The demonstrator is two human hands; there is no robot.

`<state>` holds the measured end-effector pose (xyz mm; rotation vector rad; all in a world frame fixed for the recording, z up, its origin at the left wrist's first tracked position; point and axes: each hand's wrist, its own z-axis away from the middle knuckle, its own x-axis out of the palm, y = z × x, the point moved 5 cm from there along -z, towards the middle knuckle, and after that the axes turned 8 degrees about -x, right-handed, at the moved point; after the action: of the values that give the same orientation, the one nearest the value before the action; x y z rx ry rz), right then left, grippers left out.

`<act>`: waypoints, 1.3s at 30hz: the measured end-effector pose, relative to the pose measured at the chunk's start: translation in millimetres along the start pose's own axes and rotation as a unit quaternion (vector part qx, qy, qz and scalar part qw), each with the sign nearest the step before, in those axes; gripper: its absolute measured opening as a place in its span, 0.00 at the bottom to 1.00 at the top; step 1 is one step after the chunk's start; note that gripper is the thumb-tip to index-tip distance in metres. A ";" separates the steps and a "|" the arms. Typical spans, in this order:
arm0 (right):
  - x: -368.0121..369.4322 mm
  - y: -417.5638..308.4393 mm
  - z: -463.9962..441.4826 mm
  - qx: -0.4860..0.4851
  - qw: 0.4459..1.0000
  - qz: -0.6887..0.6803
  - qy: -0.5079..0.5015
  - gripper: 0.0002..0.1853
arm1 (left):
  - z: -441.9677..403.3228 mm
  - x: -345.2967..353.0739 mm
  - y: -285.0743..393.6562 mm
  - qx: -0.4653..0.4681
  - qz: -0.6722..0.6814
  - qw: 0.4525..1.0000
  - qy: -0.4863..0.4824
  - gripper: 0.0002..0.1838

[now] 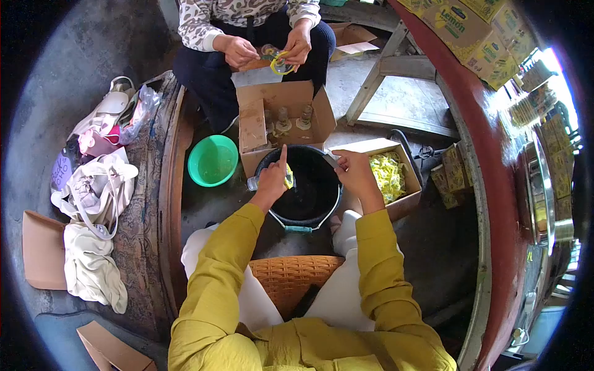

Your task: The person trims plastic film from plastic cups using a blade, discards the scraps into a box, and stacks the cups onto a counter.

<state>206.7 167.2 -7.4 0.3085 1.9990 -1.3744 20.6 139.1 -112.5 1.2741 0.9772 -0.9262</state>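
Observation:
Over the black bucket, my left hand is wrapped around a small clear bottle with a yellow label, lying sideways; its index finger points away from me. My fingers hide most of the bottle. My right hand pinches a thin pale grey piece above the bucket's right rim; its kind is too small to tell. Just beyond the bucket, an open cardboard box holds several clear bottles. To the right, another carton is full of yellow-and-clear wrappers or labels.
Opposite me, a seated person's hands hold a clear item and a yellow ring. A green basin stands left of the bucket. Bags lie on the left bench. A wooden stool and red-edged table are at right.

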 end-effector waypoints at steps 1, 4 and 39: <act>-1.2 0.3 0.2 -0.007 1.000 0.005 0.005 0.17 | -2.1 6.6 -0.8 0.012 -0.016 1.000 0.010 0.56; -1.1 3.2 0.8 -0.017 1.000 0.022 0.010 0.18 | -7.0 27.8 -4.4 0.034 -0.069 0.997 0.027 0.59; 0.4 3.4 2.4 -0.022 0.998 0.050 0.002 0.20 | -11.8 107.3 -21.3 -0.064 -0.307 0.946 -0.077 0.09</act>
<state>209.2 166.4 -10.6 0.3860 1.9862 -1.2658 34.6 147.5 -221.3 0.7725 1.3162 -1.3895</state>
